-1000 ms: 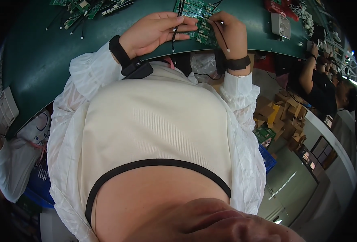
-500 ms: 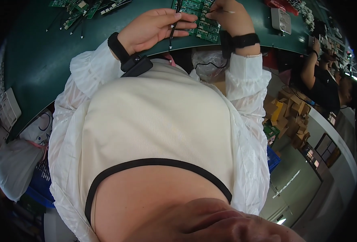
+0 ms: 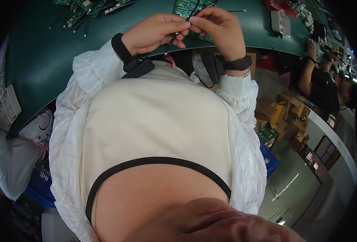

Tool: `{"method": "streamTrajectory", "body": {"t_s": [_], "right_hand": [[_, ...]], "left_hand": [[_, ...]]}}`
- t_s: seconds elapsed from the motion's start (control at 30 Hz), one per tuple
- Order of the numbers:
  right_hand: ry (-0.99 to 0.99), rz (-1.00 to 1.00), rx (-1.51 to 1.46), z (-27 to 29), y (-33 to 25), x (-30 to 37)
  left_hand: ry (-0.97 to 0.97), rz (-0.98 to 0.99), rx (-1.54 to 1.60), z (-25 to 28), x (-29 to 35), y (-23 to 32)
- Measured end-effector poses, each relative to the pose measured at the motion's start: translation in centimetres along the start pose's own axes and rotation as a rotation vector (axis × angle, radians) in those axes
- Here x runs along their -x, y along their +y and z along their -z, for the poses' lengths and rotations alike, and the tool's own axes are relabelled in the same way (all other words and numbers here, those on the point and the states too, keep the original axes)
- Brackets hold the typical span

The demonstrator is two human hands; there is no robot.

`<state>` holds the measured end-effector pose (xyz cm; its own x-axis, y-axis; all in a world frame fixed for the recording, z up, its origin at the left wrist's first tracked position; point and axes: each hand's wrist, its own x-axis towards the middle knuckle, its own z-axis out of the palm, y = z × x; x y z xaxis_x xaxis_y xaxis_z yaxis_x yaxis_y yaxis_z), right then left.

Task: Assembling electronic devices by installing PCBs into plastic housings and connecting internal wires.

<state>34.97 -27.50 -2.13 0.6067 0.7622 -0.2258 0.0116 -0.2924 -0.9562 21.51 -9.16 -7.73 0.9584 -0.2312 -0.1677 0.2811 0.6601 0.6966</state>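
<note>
Head view: a worker's left hand [image 3: 156, 32] and right hand [image 3: 220, 32] meet fingertip to fingertip at the edge of a green bench [image 3: 45, 60], both pinching a thin black wire [image 3: 171, 43] that dangles below the left fingers, apparently held close for fine handling. A green circuit board [image 3: 186, 7] lies just beyond the hands; loose boards [image 3: 85, 10] sit off to their left.

Both hands [image 3: 188, 30] pinching a thin black wire [image 3: 171, 41], green circuit board [image 3: 188, 8] beneath
</note>
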Motion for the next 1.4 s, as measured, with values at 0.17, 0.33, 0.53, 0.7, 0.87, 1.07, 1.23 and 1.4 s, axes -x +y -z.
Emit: {"method": "streamTrajectory", "body": {"t_s": [0.17, 0.33, 0.53, 0.7, 0.87, 1.07, 1.23, 1.4], "right_hand": [[0.097, 0.094, -0.097, -1.5, -0.4, 0.5], [0.124, 0.297, 0.324, -0.6, -1.5, 1.6], [-0.097, 0.214, 0.834, -0.8, -2.9, 3.2], [-0.1, 0.212, 1.077, 0.1, -1.7, 4.2], [0.208, 0.178, 0.568, 2.2, 1.0, 4.6], [0.348, 0.289, 0.537, 0.7, 2.5, 2.5], [0.29, 0.334, 0.737, 1.3, 2.7, 2.0], [0.226, 0.501, 0.933, 1.6, 1.9, 1.6]], "left_hand": [[0.064, -0.029, 0.011, -0.2, 0.1, 0.0], [0.083, -0.06, -0.057, 0.4, 0.2, 0.5], [0.162, -0.155, -0.216, 0.2, 0.0, -0.1], [0.164, -0.316, 0.006, -2.1, 0.1, 1.2], [0.238, -0.447, 0.049, -2.0, -0.1, 1.3], [0.134, -0.087, 0.17, 1.2, -0.8, -1.1], [0.11, -0.102, 0.192, 0.5, -0.7, -0.6], [0.138, -0.101, 0.179, 0.5, -1.1, -1.0]]}}
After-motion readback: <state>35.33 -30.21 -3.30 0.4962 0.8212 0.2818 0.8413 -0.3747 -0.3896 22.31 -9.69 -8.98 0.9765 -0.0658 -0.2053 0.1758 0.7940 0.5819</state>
